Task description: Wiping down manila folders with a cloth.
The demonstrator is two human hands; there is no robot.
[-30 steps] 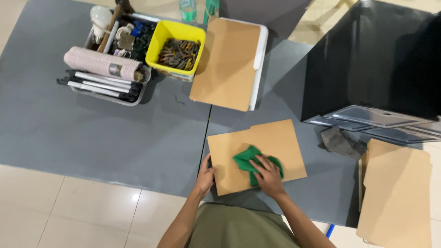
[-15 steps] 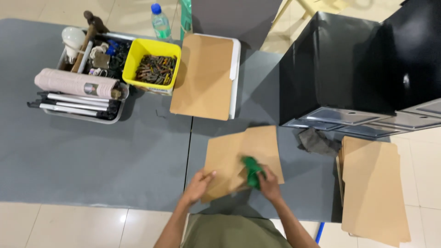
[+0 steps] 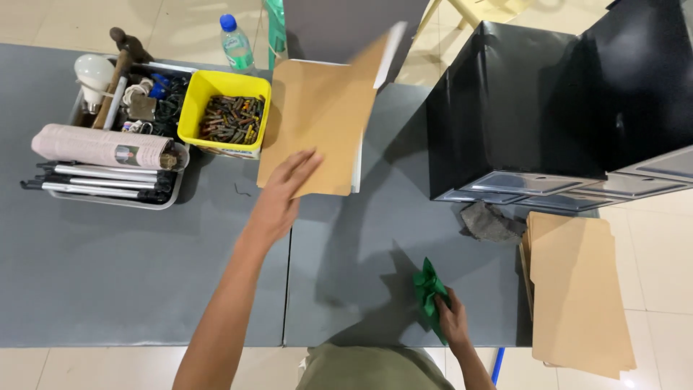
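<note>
Grey and flat, the table (image 3: 130, 274) fills most of the frame, with pale floor tiles along the bottom and top edges.

Your left hand (image 3: 283, 193) reaches up to the middle of the frame, fingers together and pinched on the lower edge of a brown board (image 3: 317, 115). That board is tilted, its far corner lifted toward the top centre, and it lies over a white-edged stack beneath it.

Your right hand (image 3: 453, 321) sits low in the frame, right of centre, closed on a green cloth (image 3: 429, 289) that is bunched up and pressed against the table.

At the upper left, a yellow bin (image 3: 195, 97) holds a heap of small dark metal pieces. Just beside it on the left, a grey tray (image 3: 108, 198) carries a rolled paper, several dark rods, a wooden-handled hammer and a light bulb. A plastic bottle (image 3: 236, 45) with a blue cap stands behind the bin.

On the right, a black cabinet (image 3: 548, 108) takes up the upper right of the frame. A crumpled grey rag (image 3: 491, 222) lies at its lower edge. Further right, a stack of brown boards (image 3: 577, 289) rests at the table's edge, well apart from your right hand.
</note>
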